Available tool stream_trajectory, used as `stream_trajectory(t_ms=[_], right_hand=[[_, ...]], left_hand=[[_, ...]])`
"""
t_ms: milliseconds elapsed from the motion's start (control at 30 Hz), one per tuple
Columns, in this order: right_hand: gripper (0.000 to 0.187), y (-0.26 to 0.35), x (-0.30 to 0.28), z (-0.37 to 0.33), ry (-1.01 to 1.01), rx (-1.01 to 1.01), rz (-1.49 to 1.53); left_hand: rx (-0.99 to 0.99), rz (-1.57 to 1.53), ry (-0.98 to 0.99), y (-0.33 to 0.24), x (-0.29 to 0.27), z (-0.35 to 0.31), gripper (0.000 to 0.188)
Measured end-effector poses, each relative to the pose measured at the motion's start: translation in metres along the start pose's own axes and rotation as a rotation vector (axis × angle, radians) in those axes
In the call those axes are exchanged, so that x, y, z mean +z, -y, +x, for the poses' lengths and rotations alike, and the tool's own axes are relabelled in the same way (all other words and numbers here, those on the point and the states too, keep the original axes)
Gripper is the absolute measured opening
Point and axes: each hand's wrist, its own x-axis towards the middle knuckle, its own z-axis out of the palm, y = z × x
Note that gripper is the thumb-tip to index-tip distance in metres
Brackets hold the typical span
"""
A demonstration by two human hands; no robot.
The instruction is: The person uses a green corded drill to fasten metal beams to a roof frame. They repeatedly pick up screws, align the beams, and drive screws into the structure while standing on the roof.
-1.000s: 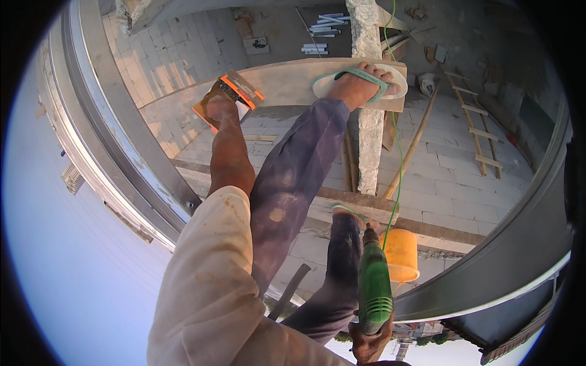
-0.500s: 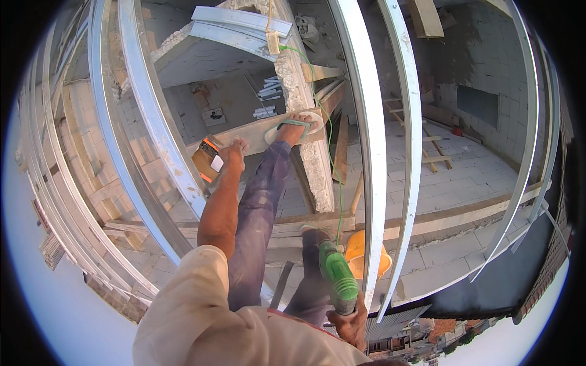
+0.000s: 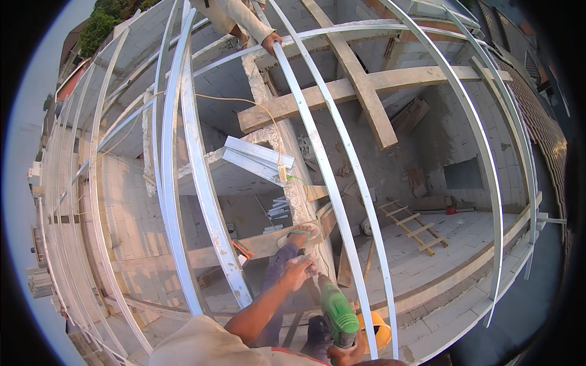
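Observation:
My right hand (image 3: 346,354) grips the rear of a green power drill (image 3: 337,310), low in the view. The drill's nose points up and away from me. Close by its tip is my left hand (image 3: 299,272), fingers drawn together in a pinch; anything held there is too small to make out. Beyond that hand my sandalled foot (image 3: 299,234) rests where a wooden plank meets the rough wall top. An orange and black box (image 3: 242,251) lies on the plank, partly behind a metal beam.
Long silvery metal beams (image 3: 326,165) run past on both sides. At the top, another person's hand (image 3: 271,41) grips one. Wooden planks (image 3: 360,79) cross above a room far below, where a wooden ladder (image 3: 414,227) lies. A yellow rounded object (image 3: 375,332) sits beside the drill.
My left hand has moved from beside the orange and black box to the drill's tip. My view has tilted upward, bringing the other person in. The right hand keeps its hold on the drill.

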Motion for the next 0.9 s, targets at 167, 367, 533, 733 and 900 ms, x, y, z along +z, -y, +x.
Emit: stream_trajectory(t_ms=[167, 367, 533, 733, 900], right_hand=[[0.07, 0.017, 0.001, -0.016, -0.052, 0.095, -0.052], [0.072, -0.001, -0.014, -0.033, -0.077, -0.035, 0.144], [0.077, 0.002, -0.018, -0.054, -0.146, -0.042, 0.107], [0.097, -0.015, -0.029, -0.075, -0.147, 0.042, 0.187], [0.096, -0.032, -0.033, -0.089, -0.189, -0.02, 0.222]], left_hand=[[-0.066, -0.072, 0.081, -0.009, 0.0, -0.018, 0.02], [-0.154, 0.115, 0.088, -0.015, 0.04, -0.028, 0.02], [-0.263, 0.369, 0.131, -0.003, 0.033, -0.028, 0.024], [-0.399, 0.35, 0.152, 0.01, 0.024, -0.013, 0.021], [-0.497, 0.485, 0.196, 0.01, 0.049, -0.017, 0.021]])
